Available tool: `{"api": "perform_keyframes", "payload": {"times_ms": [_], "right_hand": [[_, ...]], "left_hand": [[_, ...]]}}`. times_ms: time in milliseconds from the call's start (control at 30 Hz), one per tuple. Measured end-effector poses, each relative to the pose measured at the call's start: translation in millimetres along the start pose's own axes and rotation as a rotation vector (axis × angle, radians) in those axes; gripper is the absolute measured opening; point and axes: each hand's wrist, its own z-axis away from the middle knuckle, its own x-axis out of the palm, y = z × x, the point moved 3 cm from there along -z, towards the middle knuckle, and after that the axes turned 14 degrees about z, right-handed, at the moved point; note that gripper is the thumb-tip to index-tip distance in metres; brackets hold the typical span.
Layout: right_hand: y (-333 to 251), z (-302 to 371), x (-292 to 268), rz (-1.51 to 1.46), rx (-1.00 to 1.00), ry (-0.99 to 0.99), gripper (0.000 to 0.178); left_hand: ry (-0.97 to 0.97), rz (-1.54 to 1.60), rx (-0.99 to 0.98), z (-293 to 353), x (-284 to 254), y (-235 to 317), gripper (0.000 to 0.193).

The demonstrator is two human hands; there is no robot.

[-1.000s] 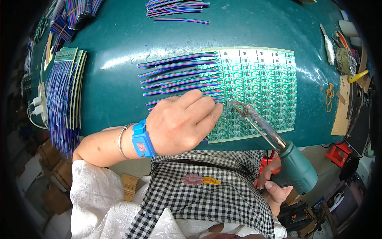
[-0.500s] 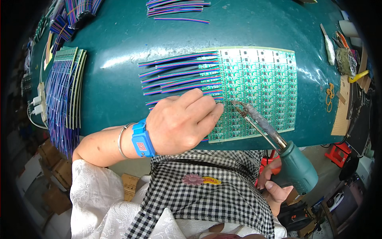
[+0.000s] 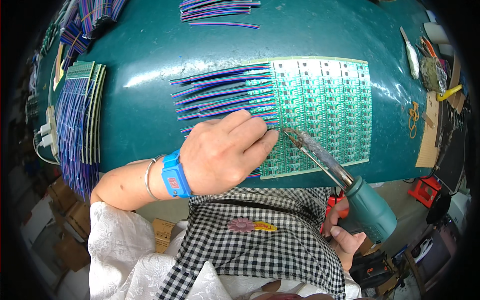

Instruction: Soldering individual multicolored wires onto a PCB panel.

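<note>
A green sheet of small circuit boards [image 3: 320, 115] lies before me on the table. Rows of multicoloured ribbon wires [image 3: 225, 90] run from its left side. My left hand [image 3: 225, 150], with a blue wrist strap [image 3: 176, 175], rests over the lower rows. Its thumb and forefinger pinch together at the board, closed on a ribbon wire that the hand mostly hides. My right hand [image 3: 345, 237] grips a green soldering gun [image 3: 370, 210] by its handle, partly hidden behind it. The gun's dark tip touches or hovers just above the board beside my left fingertips; I cannot tell which.
Finished-looking boards with wires [image 3: 82, 120] are stacked at the left. Loose ribbon wires [image 3: 220, 12] lie at the far side, and bundled wires [image 3: 95, 17] at the far left. Rubber bands [image 3: 413, 120], cardboard [image 3: 429, 135] and tools sit along the right edge.
The soldering tip has moved slightly left, closer to my left fingertips. My left hand keeps its pinch, and the whole view has shifted a little.
</note>
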Motion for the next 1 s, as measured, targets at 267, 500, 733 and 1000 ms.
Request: {"api": "perform_keyframes", "payload": {"times_ms": [267,500,733,1000], "right_hand": [[9.2,-3.4,-7.5,0.125,-0.032,-0.133,0.036],[3.7,-4.1,-6.9,-0.09,-0.069,-0.138,0.04],[-0.2,4.2,-9.0,-0.065,0.037,-0.114,0.049],[2.5,-0.2,-5.5,0.062,0.041,-0.093,0.037]], "left_hand": [[0.022,-0.012,0.024,0.4,1.4,-0.6,0.042],[0.016,-0.013,0.033,-1.3,-0.6,0.7,0.041],[0.012,-0.015,0.029,-0.9,-0.2,1.1,0.041],[0.005,-0.032,0.036,-0.4,0.8,0.4,0.041]]}}
